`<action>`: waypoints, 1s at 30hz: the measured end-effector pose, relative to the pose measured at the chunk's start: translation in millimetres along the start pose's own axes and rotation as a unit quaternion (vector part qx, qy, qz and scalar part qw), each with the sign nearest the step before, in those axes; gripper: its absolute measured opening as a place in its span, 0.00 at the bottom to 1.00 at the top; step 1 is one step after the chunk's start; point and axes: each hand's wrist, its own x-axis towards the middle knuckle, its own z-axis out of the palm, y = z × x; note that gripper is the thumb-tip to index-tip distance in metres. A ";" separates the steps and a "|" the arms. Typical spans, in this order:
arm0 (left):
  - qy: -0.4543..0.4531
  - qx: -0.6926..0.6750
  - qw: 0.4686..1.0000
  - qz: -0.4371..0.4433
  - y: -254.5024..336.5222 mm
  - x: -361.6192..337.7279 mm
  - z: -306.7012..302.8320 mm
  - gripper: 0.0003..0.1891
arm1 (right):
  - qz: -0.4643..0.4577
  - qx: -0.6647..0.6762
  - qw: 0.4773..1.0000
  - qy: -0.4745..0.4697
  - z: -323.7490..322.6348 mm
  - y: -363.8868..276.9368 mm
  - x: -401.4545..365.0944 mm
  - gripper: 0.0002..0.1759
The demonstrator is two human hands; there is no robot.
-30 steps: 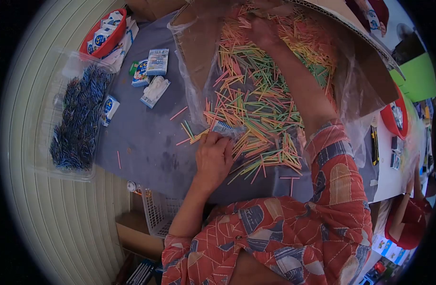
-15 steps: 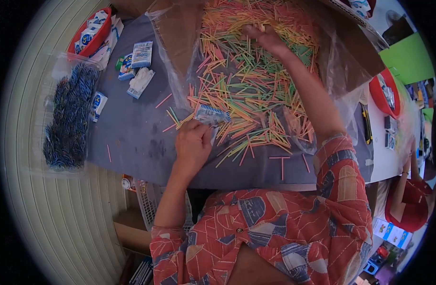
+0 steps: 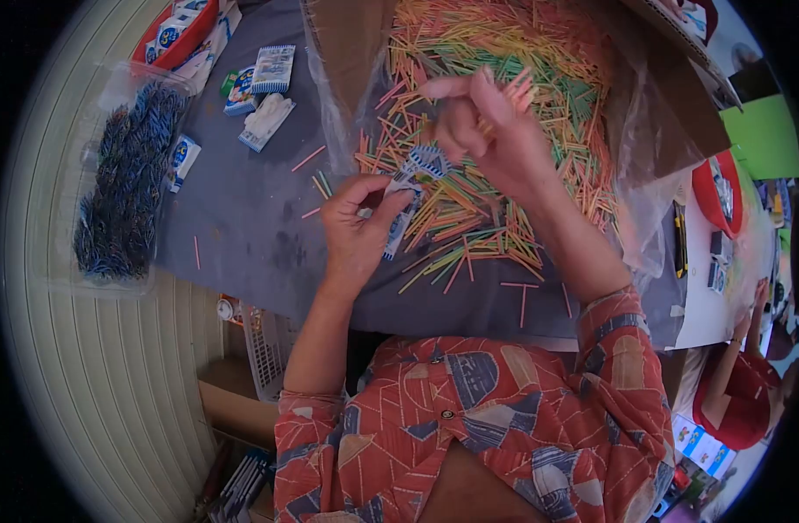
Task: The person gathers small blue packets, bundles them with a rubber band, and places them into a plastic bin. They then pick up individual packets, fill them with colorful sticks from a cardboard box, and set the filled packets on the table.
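Note:
My left hand point(image 3: 356, 231) pinches a small blue-and-white printed packet point(image 3: 402, 218) between thumb and fingers. The packet's striped upper end point(image 3: 427, 161) points up toward my right hand. Curled around a few thin coloured sticks point(image 3: 520, 90), my right hand point(image 3: 495, 131) is raised over the big pile, its fingertips close to the packet's upper end. Under both hands spreads the pile of pink, yellow, orange and green sticks point(image 3: 469, 187), spilling from an open box point(image 3: 352, 61) lined with clear plastic.
Several more packets point(image 3: 264, 118) lie at the left, near a red basin point(image 3: 186, 35) of packets. A clear tray point(image 3: 129, 187) holds dark blue twisted strands. At the right are a yellow-and-black cutter point(image 3: 680, 240), another red basin point(image 3: 717, 193) and a person in red point(image 3: 739, 401).
My right hand has come back from the far part of the pile toward my left hand, carrying sticks. My left hand has lifted the packet and turned it more upright.

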 end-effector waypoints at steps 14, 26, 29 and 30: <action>-0.077 -0.129 0.978 0.145 -15.2 3.9 34.7 0.14 | 0.049 -0.325 0.938 -0.109 15.0 -15.5 -12.8 0.34; -0.066 -0.218 0.967 0.110 -4.7 -12.3 18.3 0.19 | -0.102 -0.178 0.979 -0.011 47.9 -13.8 -18.4 0.28; -0.079 -0.117 0.984 0.110 18.5 -26.8 10.4 0.20 | -0.051 -0.321 0.940 -0.105 45.7 18.3 -35.3 0.16; -0.092 -0.012 0.990 0.107 8.5 -33.8 2.9 0.18 | -0.055 -0.343 0.932 -0.104 50.3 22.8 -37.6 0.17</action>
